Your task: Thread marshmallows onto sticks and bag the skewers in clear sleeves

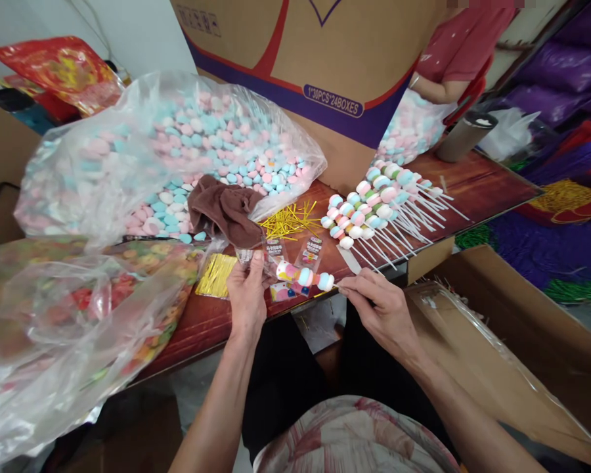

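My left hand (249,289) is closed on a clear printed plastic bag (285,270), thumb on top. Pink, blue and white candies on a skewer (306,277) lie in line with the bag; part of the skewer appears to be inside it. Fingers pinched, my right hand (377,305) grips the skewer's stick end. On the table just beyond are more small printed bags (312,249). Loose gold twist ties (291,220) and a flat bundle of gold ties (215,276) lie near my left hand. Several finished candy skewers (362,209) are piled beyond my right hand.
A large clear bag of candies (192,141) and a brown cloth (224,210) cover the back left. Behind stands a big cardboard box (295,72). Another person's arm (440,89) shows at the back right, near a tumbler (465,136). An open carton (502,355) sits lower right.
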The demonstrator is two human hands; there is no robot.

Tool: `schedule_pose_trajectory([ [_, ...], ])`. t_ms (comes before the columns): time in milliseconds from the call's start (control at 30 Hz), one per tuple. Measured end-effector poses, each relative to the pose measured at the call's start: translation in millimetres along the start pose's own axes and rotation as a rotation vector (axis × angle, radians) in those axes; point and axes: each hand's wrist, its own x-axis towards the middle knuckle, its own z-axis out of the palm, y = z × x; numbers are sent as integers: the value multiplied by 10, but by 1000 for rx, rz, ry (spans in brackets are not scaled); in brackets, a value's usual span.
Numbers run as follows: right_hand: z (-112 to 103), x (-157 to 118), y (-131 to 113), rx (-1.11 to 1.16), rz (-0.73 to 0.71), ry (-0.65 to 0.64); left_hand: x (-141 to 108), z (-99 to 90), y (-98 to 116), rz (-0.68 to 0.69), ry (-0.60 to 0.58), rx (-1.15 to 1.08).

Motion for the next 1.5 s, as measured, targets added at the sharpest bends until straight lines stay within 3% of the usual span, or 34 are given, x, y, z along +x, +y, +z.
schedule_pose_trajectory([
  [100,52,-13,-4,-14,-15,-20,-26,19,-54,7,-18,17],
  [333,133,-47,-75,-56,-35,4,-37,50,-72,83,78,-105],
  [633,166,52,-9,219,133,-139,-21,25,-90,37,-69,-102],
  [800,250,95,107,77,53,-105,-38,71,-68,20,-79,-76],
  [967,346,323,161,35,-33,-163,9,91,-28,10,-127,-119],
  [1133,577,652,196,174,-67,-260,140,86,-35,114,-46,-183],
  [1267,624,724,240,271,-59,-314,213,147,-93,129,42,-267],
  [1333,579,692,295,362,4,-263,244,192,-119,104,89,-318],
  [1400,518,653,365,393,146,-120,276,229,-124,77,124,-360],
  [1500,450,648,423,185,321,14,306,245,-79,24,148,-419],
])
